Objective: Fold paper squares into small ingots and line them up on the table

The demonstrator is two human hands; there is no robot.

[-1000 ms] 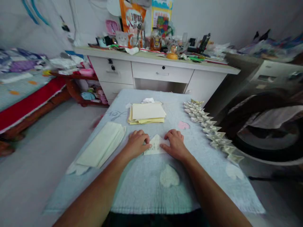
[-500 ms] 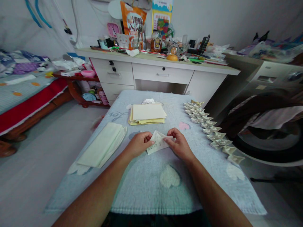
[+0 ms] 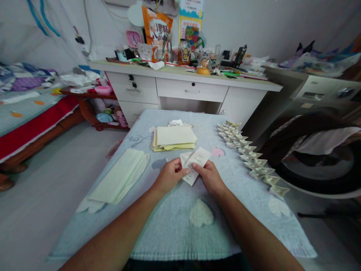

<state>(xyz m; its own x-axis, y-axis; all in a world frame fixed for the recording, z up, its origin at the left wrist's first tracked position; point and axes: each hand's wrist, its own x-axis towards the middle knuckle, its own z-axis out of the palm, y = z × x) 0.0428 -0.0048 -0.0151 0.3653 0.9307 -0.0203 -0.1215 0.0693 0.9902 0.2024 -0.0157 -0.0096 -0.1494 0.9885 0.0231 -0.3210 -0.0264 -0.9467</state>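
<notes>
A small folded white paper (image 3: 195, 162) is lifted a little above the pale blue cloth-covered table (image 3: 175, 222). My left hand (image 3: 168, 176) pinches its left side and my right hand (image 3: 209, 177) pinches its lower right side. Just beyond the hands lies a stack of yellow and cream sheets (image 3: 173, 137). To the left rests a pile of pale green folded paper (image 3: 121, 176). Along the right side runs a row of several finished folded paper pieces (image 3: 248, 156).
A white desk (image 3: 194, 90) crowded with bottles, packets and small items stands past the table's far end. A bed with a red edge (image 3: 31, 124) is at the left. A dark round tub or chair with cloth (image 3: 316, 150) stands at the right. Bare floor lies at left.
The paper lay flat under both hands a second ago. Both hands have since picked it up, turned it and partly opened it out above the cloth.
</notes>
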